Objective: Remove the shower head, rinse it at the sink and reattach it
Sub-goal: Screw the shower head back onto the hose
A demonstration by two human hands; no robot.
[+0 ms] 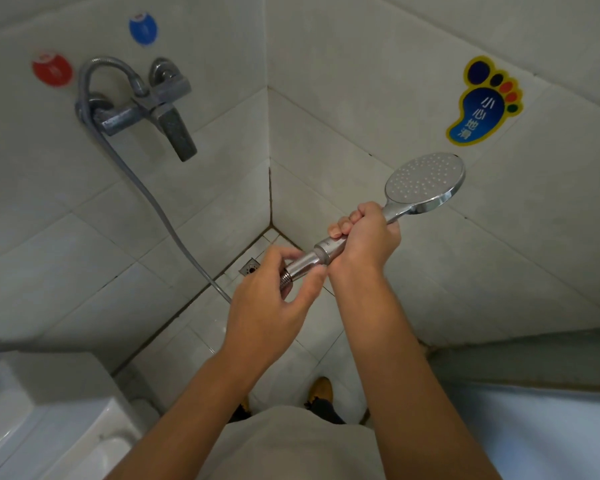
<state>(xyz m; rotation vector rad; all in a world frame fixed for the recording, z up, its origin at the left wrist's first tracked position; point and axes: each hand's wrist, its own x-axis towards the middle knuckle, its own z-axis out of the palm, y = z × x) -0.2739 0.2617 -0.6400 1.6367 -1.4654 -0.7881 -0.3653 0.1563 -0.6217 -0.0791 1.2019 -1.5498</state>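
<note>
A chrome shower head (pixel 425 183) with a round grey spray face points up and to the right in the corner of the shower. My right hand (pixel 366 237) grips its handle just below the face. My left hand (pixel 278 296) pinches the metal hose nut (pixel 303 265) at the handle's lower end, thumb and fingers around it. The grey hose (pixel 153 199) runs from under my left hand up the left wall to the mixer tap (pixel 146 105).
White tiled walls meet in a corner ahead. A floor drain (pixel 250 266) sits below my hands. A white toilet tank (pixel 49 410) stands at the lower left. A foot-shaped sticker (pixel 482 102) is on the right wall. A white ledge (pixel 534 427) lies at the lower right.
</note>
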